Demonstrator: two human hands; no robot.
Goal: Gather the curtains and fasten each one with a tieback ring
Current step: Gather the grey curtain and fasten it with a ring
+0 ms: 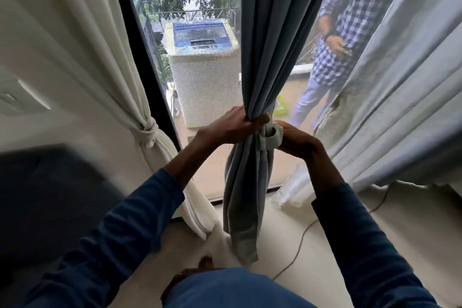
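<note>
Item 1, blue-grey curtain [265, 45]: hangs at the middle of the glass door, its folds bunched into one narrow neck at my hands and falling loose below toward the floor. I judge it is drawn this tight so the ring can close round the whole bundle.

Item 2, tieback ring [273, 135]: white, set against the right side of the neck and touching the cloth. Its far side is hidden, so I cannot tell whether it already encircles the bundle.

Item 3, my left hand [233, 124]: fingers clenched round the neck just above the ring, wrist bent, forearm reaching up and in from the lower left. It pins the gather so the folds cannot slip out.

Item 4, my right hand [296, 141]: grasping the ring, back of the hand toward me, wrist cocked inward, forearm rising from the lower right. It sits level with the gather to work the ring on.

Item 5, white curtain [82, 52]: at the left, already cinched at its waist by a white tie [148, 130].

Item 6, pale curtain [400, 77]: at the right, hanging loose and unfastened; I judge it not yet done.

Item 7, surroundings: a washing machine [202, 57] and a person in a checked shirt [350, 20] beyond the glass; a cable [300, 240] on the floor
</note>
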